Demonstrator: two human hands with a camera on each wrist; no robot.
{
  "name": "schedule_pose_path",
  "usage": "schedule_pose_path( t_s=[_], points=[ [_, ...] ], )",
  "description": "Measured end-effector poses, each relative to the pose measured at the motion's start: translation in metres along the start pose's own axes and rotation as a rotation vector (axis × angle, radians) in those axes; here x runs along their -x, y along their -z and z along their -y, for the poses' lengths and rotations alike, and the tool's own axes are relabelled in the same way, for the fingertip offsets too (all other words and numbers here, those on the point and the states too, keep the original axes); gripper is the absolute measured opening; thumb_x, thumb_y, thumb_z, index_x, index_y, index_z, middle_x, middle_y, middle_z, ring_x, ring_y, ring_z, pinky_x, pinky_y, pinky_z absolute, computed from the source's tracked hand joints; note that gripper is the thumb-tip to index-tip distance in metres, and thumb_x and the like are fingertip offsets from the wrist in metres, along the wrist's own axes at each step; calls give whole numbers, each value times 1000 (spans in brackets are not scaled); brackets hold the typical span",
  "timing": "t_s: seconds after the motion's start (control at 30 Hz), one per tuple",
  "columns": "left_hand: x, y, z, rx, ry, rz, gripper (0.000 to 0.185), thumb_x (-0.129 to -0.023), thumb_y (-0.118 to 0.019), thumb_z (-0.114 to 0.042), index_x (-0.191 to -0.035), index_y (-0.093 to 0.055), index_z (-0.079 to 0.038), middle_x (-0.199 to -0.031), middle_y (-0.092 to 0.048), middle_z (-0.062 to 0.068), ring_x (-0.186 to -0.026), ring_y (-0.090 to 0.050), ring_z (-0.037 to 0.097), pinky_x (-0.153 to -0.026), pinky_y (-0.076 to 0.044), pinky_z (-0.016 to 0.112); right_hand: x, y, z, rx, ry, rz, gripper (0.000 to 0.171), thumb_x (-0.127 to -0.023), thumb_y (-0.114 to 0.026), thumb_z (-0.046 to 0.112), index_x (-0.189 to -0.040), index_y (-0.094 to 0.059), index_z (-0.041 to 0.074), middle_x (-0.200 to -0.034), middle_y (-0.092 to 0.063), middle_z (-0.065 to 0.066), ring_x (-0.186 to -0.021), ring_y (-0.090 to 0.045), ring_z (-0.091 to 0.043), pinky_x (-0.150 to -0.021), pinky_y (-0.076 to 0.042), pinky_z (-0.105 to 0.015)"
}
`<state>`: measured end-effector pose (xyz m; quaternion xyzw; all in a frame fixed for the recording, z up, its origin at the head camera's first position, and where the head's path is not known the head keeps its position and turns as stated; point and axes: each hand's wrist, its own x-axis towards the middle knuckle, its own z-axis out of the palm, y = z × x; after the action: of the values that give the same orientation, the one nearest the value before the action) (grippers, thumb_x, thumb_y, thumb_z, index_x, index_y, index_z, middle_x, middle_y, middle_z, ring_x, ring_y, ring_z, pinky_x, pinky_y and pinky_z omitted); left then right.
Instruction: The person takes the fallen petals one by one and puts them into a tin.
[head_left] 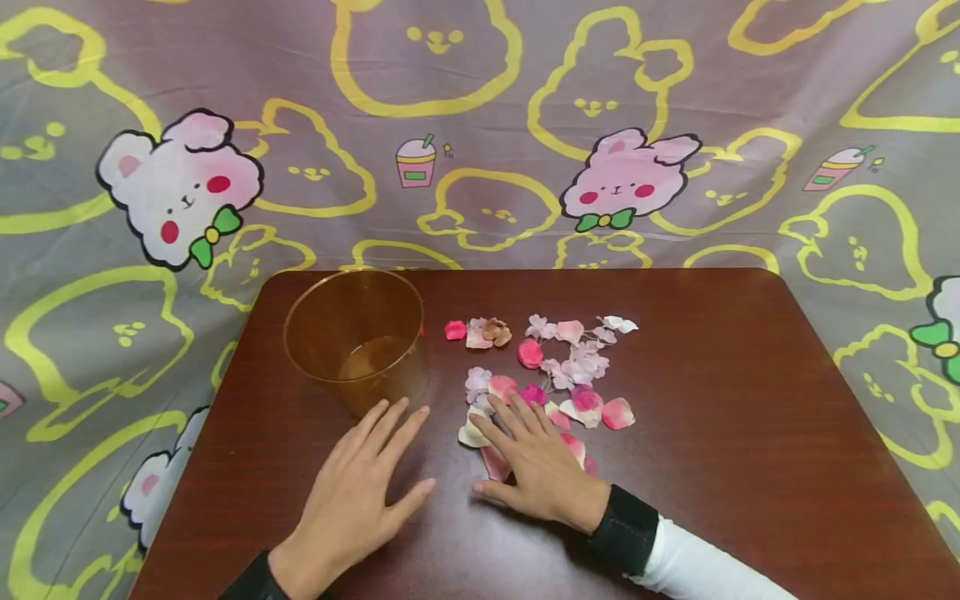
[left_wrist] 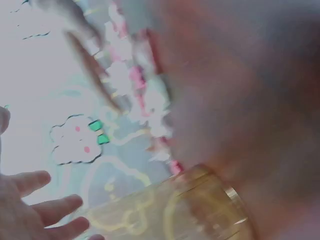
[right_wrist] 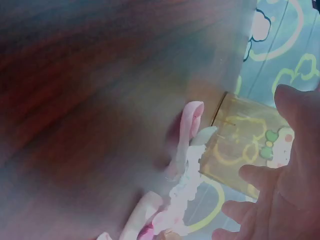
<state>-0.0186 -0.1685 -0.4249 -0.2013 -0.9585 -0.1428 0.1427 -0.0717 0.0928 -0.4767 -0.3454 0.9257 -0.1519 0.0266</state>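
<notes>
In the head view my left hand (head_left: 358, 487) is held with straight, spread fingers just in front of an amber see-through bin (head_left: 360, 367); whether the fingertips touch it I cannot tell. My right hand (head_left: 542, 467), fingers also spread, is over the near part of a scatter of pink, white and lilac flower petals (head_left: 585, 367), hiding some of them. The right wrist view shows the right hand's fingers (right_wrist: 270, 175) apart, with nothing between them, above the petals (right_wrist: 190, 120). Part of the bin (left_wrist: 210, 210) appears blurred in the left wrist view.
Everything lies on a dark red-brown wooden table (head_left: 750, 417) with rounded far corners. Behind and beside it hangs a cloth (head_left: 480, 83) printed with cartoon rabbits and yellow outlines. Several petals and a brown blossom (head_left: 496, 332) lie to the right of the bin.
</notes>
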Motion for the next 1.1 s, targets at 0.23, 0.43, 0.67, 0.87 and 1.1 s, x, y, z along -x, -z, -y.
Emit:
schedule_pose_path(
  t_s=[0.23,0.43,0.67,0.87,1.1],
  points=[
    [-23,36,9,73,30,-187,70,-86,-69,-41,-150,-50,-19,-149,-56,12,-138,-50,36,-105,-43,58,-1,7,0,1,22,-9,86,-90,-61,66,-158,-34,20,-166,-30,-14,-154,-23,-45,-121,-26,-62],
    [-44,57,27,110,141,-196,66,-88,-73,-30,-148,-51,-14,-148,-53,18,-139,-46,40,-106,-40,62,-5,12,1,-12,19,30,87,-90,-61,66,-159,-33,20,-167,-29,-13,-155,-22,-43,-121,-25,-61],
    [-69,72,52,57,159,-166,61,-91,-72,-23,-145,-50,-7,-148,-49,23,-137,-43,44,-103,-38,64,-7,14,1,-9,31,30,86,-90,-61,66,-158,-34,20,-166,-32,-13,-155,-24,-43,-122,-25,-60],
    [-89,72,70,7,159,-127,59,-93,-70,-24,-144,-49,-3,-146,-48,27,-135,-42,47,-103,-38,66,-8,15,1,-5,28,25,86,-91,-61,66,-158,-35,20,-165,-33,-12,-154,-27,-42,-121,-27,-60],
    [-109,71,92,-26,209,-26,68,-93,-69,-28,-148,-40,1,-149,-36,33,-138,-32,51,-105,-33,70,-7,15,1,-5,28,11,84,-91,-63,64,-157,-36,19,-164,-36,-12,-153,-29,-43,-119,-29,-61]
  ],
)
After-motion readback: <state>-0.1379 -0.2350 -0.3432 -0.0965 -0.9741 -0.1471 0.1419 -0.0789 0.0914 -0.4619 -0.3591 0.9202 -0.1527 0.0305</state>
